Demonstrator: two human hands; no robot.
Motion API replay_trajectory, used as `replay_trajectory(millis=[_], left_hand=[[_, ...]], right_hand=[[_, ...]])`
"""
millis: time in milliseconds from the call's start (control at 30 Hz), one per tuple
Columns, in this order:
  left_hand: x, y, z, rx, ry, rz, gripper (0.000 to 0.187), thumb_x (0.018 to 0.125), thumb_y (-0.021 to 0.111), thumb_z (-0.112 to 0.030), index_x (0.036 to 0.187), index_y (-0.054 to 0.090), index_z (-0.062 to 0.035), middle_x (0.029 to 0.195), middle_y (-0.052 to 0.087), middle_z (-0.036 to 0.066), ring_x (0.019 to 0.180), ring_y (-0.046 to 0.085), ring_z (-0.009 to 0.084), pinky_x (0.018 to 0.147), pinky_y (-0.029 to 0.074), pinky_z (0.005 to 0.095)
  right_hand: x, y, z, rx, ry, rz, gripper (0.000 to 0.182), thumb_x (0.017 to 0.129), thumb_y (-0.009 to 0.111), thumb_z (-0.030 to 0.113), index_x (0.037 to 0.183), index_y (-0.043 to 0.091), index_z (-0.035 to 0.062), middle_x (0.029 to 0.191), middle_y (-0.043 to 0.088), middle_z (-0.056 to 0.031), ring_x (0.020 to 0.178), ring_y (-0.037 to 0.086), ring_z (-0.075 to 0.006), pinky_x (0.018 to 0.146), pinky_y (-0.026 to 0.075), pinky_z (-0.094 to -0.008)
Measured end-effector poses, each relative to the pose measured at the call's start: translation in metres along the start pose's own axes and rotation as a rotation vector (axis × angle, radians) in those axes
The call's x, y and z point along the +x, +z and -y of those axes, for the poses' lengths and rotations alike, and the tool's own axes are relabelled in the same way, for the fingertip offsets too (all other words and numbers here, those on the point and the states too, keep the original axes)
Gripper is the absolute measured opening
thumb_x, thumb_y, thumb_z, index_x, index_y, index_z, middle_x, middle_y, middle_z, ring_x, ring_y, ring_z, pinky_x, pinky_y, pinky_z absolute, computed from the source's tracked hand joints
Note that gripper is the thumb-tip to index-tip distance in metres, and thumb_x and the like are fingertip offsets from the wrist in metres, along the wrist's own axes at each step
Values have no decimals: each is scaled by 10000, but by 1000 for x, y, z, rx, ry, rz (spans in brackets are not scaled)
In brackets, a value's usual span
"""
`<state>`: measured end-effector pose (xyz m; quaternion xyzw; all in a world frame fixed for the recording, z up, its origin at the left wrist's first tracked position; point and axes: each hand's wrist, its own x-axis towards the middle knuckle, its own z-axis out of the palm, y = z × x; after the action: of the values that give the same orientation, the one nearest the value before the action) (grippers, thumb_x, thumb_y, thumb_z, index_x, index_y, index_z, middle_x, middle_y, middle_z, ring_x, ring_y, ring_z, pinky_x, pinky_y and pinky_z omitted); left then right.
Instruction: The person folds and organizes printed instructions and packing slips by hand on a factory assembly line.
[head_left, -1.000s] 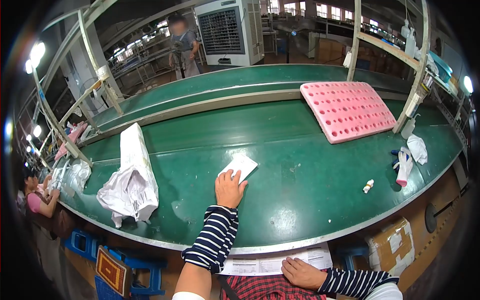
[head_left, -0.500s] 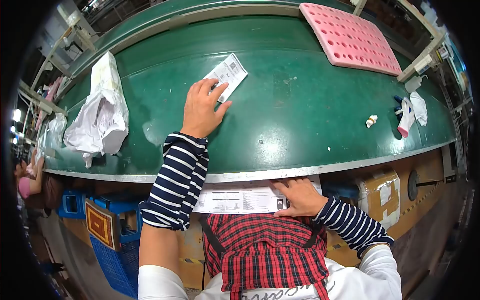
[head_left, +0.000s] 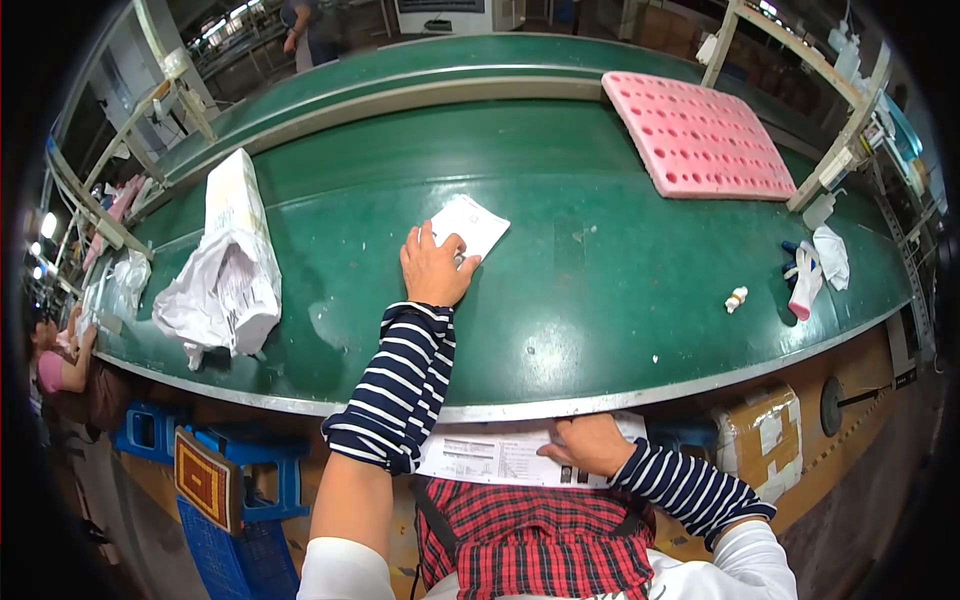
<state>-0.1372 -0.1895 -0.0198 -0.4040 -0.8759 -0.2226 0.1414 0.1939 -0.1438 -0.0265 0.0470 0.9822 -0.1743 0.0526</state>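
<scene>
My left hand (head_left: 438,272) is over the lower edge of a small folded white leaflet (head_left: 476,226) on the green table, its fingers bent and closed on the paper. Its upper face looks mostly blank, with faint marks. Below the table's front edge, a large printed sheet (head_left: 490,455) lies across my lap, on a red and black checked apron (head_left: 540,520). My right hand (head_left: 592,445) grips the sheet near its right end, with curled fingers partly hidden. Striped navy and white sleeves cover both forearms.
A pink foam board (head_left: 700,140) full of holes lies at the back right. Gloves (head_left: 803,275) and a small whitish piece (head_left: 736,299) are right. A crumpled white bag (head_left: 228,290) lies left. Under the table are blue stools (head_left: 285,480) and a taped carton (head_left: 760,440).
The view has tilted up, so the table appears lower. My left fingers have bent inward on the leaflet, whose visible face now shows less print. My right fingers have curled in more on the sheet.
</scene>
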Motion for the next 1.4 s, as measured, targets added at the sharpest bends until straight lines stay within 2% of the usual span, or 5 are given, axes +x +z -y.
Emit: replay_trajectory(millis=[267, 500, 900, 1100, 1400], left_hand=[[27, -10, 11, -7, -175, 226, 482, 737, 748, -501, 1047, 596, -165, 1444, 343, 317, 1354, 293, 471, 1093, 223, 545], [39, 9, 46, 23, -94, 121, 496, 795, 638, -465, 1250, 615, -269, 1454, 374, 247, 1300, 376, 368, 1083, 206, 608], [31, 1, 92, -28, 142, -46, 465, 827, 646, -496, 1165, 672, -178, 1337, 484, 236, 1238, 422, 401, 1061, 260, 605], [30, -9, 84, -78, 90, -65, 429, 819, 667, -453, 1153, 673, -184, 1329, 484, 223, 1261, 414, 387, 1070, 244, 623], [37, -18, 83, -123, 53, 27, 470, 796, 711, -410, 1195, 650, -169, 1347, 453, 212, 1285, 393, 379, 1081, 239, 611]], right_hand=[[-21, -24, 5, 195, -57, -66, 405, 880, 656, 321, 1060, 538, -22, 916, 644, -225, 763, 646, -385, 673, 510, -461], [-8, -44, 16, 76, -196, 142, 359, 941, 567, 356, 926, 534, -1, 474, 521, -155, 440, 561, -374, 436, 448, -465], [100, -333, 44, 460, -490, -94, 307, 896, 700, 234, 1080, 666, -9, 855, 711, -102, 672, 652, -158, 625, 521, -261], [259, -387, -27, 1229, 20, -499, 307, 926, 651, 165, 1135, 606, -54, 1001, 695, -119, 804, 696, -153, 717, 582, -266], [445, -193, -252, 1091, 609, -625, 459, 903, 687, 221, 1092, 591, -187, 976, 688, -207, 763, 667, -241, 650, 526, -370]])
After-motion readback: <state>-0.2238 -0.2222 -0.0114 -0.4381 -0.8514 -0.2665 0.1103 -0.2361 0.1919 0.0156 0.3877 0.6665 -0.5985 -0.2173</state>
